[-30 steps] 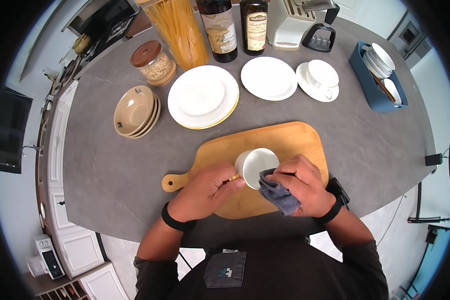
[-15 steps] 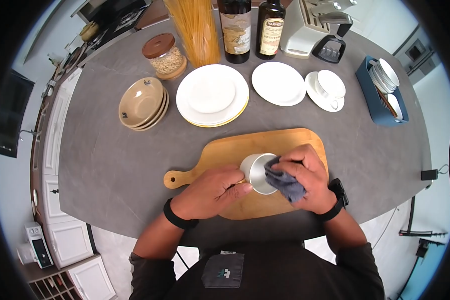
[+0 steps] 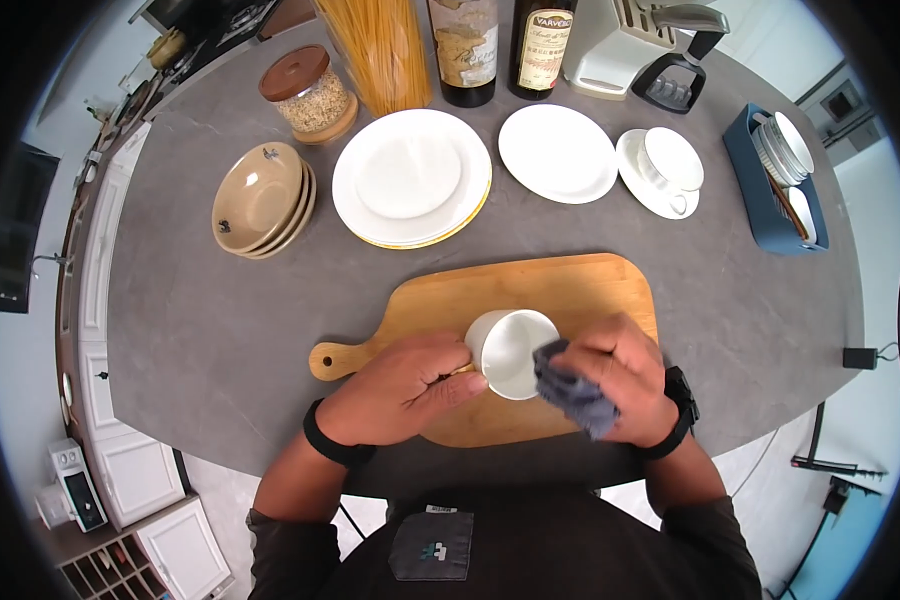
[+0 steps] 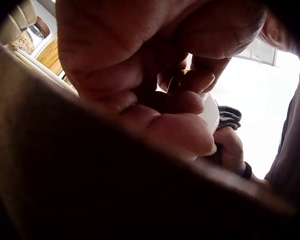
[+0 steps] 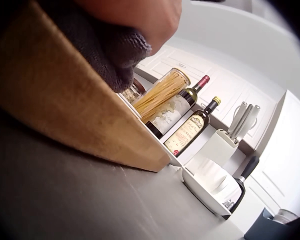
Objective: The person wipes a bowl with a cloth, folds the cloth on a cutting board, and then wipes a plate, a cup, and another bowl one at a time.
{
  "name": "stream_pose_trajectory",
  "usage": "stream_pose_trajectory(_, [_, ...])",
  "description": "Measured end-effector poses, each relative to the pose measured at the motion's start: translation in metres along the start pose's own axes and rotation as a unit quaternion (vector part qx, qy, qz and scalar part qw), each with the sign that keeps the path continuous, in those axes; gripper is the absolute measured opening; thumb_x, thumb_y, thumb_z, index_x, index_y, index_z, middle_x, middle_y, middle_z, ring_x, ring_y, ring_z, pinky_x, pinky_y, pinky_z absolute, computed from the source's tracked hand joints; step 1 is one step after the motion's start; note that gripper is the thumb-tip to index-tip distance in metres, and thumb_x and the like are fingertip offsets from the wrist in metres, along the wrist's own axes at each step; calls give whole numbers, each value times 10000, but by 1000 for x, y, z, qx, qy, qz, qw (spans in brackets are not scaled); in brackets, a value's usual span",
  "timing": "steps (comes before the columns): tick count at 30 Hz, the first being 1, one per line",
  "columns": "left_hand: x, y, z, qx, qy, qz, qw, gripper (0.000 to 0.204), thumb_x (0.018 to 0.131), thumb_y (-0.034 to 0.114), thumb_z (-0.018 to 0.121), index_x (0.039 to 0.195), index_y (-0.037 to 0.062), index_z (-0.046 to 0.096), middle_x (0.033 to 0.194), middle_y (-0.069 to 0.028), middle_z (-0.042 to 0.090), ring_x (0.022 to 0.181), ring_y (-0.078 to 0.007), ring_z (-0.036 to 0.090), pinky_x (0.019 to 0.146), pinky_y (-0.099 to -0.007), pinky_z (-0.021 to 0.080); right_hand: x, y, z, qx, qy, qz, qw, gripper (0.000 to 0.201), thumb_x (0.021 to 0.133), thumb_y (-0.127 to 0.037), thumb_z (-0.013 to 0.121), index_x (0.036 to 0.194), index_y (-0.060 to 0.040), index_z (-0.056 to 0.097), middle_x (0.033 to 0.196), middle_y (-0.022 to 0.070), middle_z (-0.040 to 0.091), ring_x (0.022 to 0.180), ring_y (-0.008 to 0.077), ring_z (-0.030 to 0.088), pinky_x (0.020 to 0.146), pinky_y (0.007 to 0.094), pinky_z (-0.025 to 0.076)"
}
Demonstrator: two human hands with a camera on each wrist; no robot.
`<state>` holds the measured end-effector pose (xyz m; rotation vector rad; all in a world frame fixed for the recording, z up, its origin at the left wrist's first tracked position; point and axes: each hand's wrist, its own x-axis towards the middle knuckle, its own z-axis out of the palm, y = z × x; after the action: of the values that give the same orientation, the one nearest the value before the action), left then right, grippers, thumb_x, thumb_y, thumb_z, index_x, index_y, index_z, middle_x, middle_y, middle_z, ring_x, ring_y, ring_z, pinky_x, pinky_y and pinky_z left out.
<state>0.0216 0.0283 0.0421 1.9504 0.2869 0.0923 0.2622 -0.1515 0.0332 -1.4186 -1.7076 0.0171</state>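
In the head view my left hand grips a white cup by its gold handle, the thumb against the cup's side. The cup tilts with its mouth toward my right hand, over the wooden cutting board. My right hand holds a bunched dark grey cloth right at the cup's right rim. From the left wrist, the curled fingers of my left hand hide most of the cup. The right wrist view shows the cloth under my right hand.
Behind the board stand stacked beige bowls, stacked white plates, a single plate and a cup on a saucer. Farther back are a jar, pasta, two bottles and a knife block. A blue bin holds dishes at right.
The cloth went into the cup's mouth and has since drawn back to its right rim with my right hand. My left hand keeps its grip on the handle. The head view has shifted slightly.
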Motion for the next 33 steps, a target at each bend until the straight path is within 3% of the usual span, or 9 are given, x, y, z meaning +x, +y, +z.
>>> stream_pose_trajectory(4, [1,1,-1,-6,3,8,1000,329,1118,307,633,971,13,634,879,-172,583,853,-390,580,756,-486,464,-2,-4,3,48,-37,-44,997,346,732,-157,901,1044,-52,791,941,56,660,734,232,648,623,357,491])
stream_pose_trajectory(10, [2,4,-1,-22,2,0,1000,239,1105,259,658,1069,23,679,930,-164,630,893,-393,620,775,-478,494,-3,0,2,-19,8,66,998,389,701,-144,901,1061,-41,798,933,64,657,756,253,663,643,385,526])
stream_pose_trajectory(16, [2,2,-2,-12,-1,24,1000,216,1093,245,678,1080,30,684,950,-158,639,885,-391,633,764,-476,504,-3,-3,0,65,-73,-28,995,389,682,-129,896,1045,-26,803,925,69,651,763,250,668,634,376,519])
stream_pose_trajectory(19, [1,2,-4,-2,-11,10,1000,220,1088,251,684,1078,32,685,950,-160,635,879,-394,631,757,-478,503,0,-3,2,-11,-16,50,999,394,674,-131,903,1039,-22,803,915,76,650,743,248,657,626,375,518])
stream_pose_trajectory(22, [1,4,-4,-2,-8,11,1000,223,1088,255,684,1075,32,686,953,-161,632,873,-397,628,754,-478,502,-3,-1,6,-22,7,55,998,403,668,-135,905,1041,-22,804,917,67,649,736,245,651,628,378,518])
stream_pose_trajectory(26, [-1,4,-2,2,-3,9,1000,228,1087,259,684,1074,31,685,944,-165,631,870,-400,627,751,-479,499,-4,-8,5,60,-70,-40,995,407,664,-131,905,1045,-29,804,901,55,649,754,243,666,633,367,526])
stream_pose_trajectory(28, [-1,-1,4,-6,24,29,999,227,1086,257,685,1075,30,686,945,-168,632,873,-399,627,750,-480,497,-3,-11,4,42,-71,-31,996,414,667,-117,910,1059,-32,806,904,58,654,764,245,677,645,363,534])
stream_pose_trajectory(31, [-2,-4,7,-5,31,36,999,235,1089,259,681,1058,25,684,940,-170,629,869,-397,625,747,-478,493,-6,-6,9,-13,27,84,996,428,667,-98,928,1072,-22,810,936,79,665,765,249,674,659,357,540])
stream_pose_trajectory(33, [-2,-4,7,5,33,38,999,242,1089,261,681,1045,23,680,937,-169,627,864,-395,622,745,-477,491,-6,-8,7,-8,7,56,998,422,670,-98,925,1069,-20,810,937,79,662,760,247,670,652,356,536])
